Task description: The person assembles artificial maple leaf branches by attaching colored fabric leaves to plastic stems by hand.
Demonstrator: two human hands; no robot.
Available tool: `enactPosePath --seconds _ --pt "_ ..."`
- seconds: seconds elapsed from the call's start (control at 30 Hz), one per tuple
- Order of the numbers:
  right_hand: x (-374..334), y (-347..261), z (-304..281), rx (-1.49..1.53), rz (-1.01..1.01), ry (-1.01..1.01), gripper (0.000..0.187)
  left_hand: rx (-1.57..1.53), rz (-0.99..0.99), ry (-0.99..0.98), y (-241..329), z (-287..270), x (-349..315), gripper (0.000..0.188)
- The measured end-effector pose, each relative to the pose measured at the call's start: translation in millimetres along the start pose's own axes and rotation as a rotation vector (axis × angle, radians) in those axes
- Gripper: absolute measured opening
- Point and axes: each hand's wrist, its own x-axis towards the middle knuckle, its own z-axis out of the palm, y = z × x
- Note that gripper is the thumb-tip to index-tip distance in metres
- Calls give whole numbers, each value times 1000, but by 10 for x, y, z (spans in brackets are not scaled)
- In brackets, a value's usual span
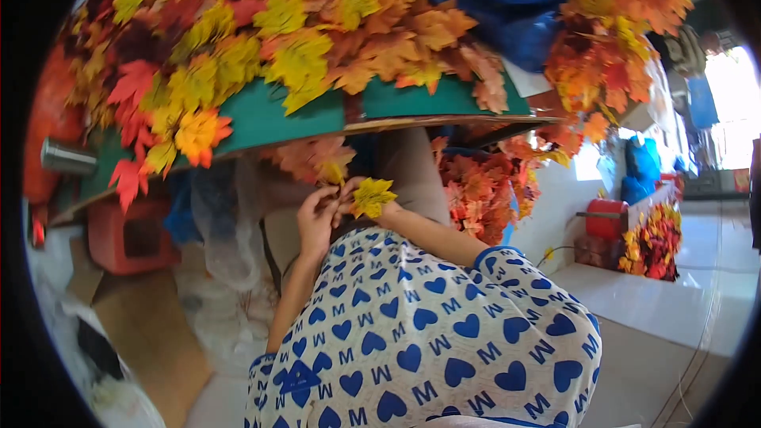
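Work status: judged to be in progress, with 1 piece in handling. The yellow leaf [372,196] is located above the person's lap, in front of the table edge. The right hand [388,212] grasps this leaf, apparently near its base; the exact grip point is hidden behind the leaf. The left hand [314,223] has its fingers curled and set against those of the right hand. Whether it grips a stem cannot be told. Pink-orange leaves [305,158] lie just beyond the fingers, below the table edge; attachment to the yellow leaf cannot be confirmed.

Completed quantity: not determinable. A large leaf heap [388,51] covers much of the green table [265,115], and a red leaf cluster [479,190] is positioned below the table, at right. Either may be finished stock or remaining stock. The piece in hand is judged incomplete, since both hands are engaged at it.
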Motion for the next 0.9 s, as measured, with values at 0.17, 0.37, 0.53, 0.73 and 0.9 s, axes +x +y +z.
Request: enactPosePath --seconds 0.17,0.37,0.53,0.73,0.9 --pt "-228 -538 386 -893 74 23 23 -125 -91 123 -6 -94 -121 22" --pt "-331 -1856 750 -1287 -314 374 14 0 -498 -18 -39 -255 -327 23" --pt "73 -2408 91 -2097 -728 878 21 -84 -385 -118 46 -247 -303 19" --pt "155 -2580 -17 -2266 -755 809 23 -146 -103 -120 104 -281 -322 14" --pt "155 -2623 140 -2387 -814 603 22 -26 -39 -105 222 -247 -294 16"
